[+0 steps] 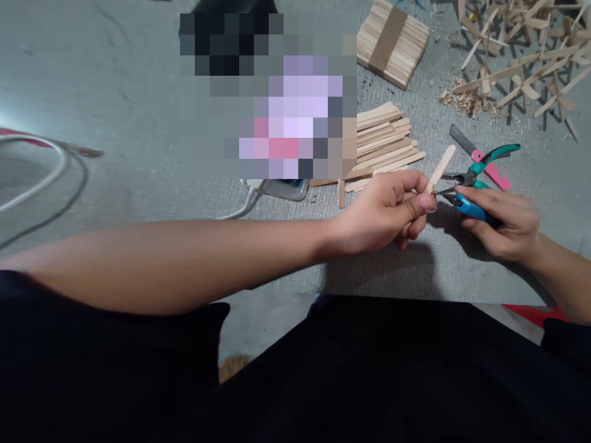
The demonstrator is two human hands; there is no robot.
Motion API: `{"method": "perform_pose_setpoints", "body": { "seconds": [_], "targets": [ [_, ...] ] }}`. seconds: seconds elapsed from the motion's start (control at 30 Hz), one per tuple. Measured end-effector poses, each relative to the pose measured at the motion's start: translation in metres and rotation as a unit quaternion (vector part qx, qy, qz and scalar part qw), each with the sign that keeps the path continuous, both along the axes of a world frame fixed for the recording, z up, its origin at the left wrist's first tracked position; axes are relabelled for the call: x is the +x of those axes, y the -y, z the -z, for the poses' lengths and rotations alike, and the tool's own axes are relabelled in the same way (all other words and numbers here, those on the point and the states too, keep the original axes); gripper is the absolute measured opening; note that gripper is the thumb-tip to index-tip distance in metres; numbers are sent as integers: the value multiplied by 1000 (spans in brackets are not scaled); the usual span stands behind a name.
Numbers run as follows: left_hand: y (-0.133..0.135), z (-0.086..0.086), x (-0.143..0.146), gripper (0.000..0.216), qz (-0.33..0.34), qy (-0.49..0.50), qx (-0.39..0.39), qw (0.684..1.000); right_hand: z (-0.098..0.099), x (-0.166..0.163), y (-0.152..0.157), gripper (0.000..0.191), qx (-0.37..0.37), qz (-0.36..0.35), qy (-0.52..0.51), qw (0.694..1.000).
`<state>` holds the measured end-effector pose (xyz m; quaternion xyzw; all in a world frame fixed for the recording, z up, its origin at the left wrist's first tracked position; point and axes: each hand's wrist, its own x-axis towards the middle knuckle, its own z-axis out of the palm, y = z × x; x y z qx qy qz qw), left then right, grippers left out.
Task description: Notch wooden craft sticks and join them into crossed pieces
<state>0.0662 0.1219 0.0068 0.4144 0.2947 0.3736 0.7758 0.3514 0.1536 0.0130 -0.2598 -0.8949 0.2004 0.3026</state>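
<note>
Pinching a stick [441, 167] between thumb and fingers, the left hand [388, 209] tilts it up over the floor [138, 92], just before the loose pile [388, 144]. The right hand [503, 221] grips the cutters [471, 177] — jaws apart beside the stick's lower end. Blades sit close to that thumb — a slip could nick it, or split the stick.

We see a pale, flat wooden craft stick [441, 166] with a rounded tip, tilted up to the right, its lower end pinched in the left hand [388, 212]. Small cutting pliers [471, 178] with teal-blue handles lie in the right hand [503, 224], their dark jaws parted at the stick's lower end.
</note>
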Motion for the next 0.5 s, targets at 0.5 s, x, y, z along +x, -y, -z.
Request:
{"method": "perform_pose_setpoints", "body": {
  "seconds": [0.5],
  "targets": [
    [-4,4,-2,58,1,30,67,997,0,4,-2,60,39,-15,17,999]
  ]
}}
